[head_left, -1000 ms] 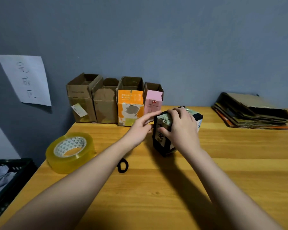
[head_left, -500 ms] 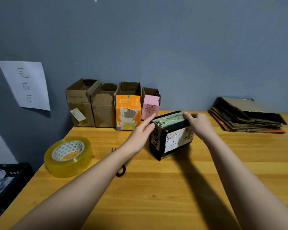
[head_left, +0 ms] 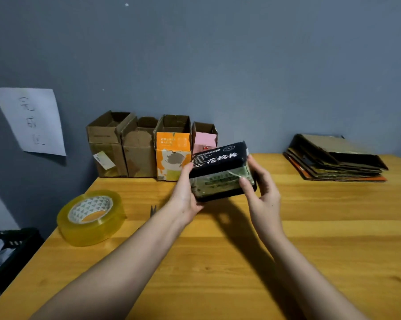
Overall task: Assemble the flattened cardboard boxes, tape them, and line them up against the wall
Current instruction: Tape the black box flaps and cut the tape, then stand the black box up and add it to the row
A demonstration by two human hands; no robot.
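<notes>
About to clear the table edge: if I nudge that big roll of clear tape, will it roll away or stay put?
The tape roll lies flat on its side on the wooden table, so a nudge should probably slide it, not roll it. It looks thick and nearly full, so likely heavy for its size. Its glossy surface may be slippery to pinch; hooking the core seems safer.
</notes>
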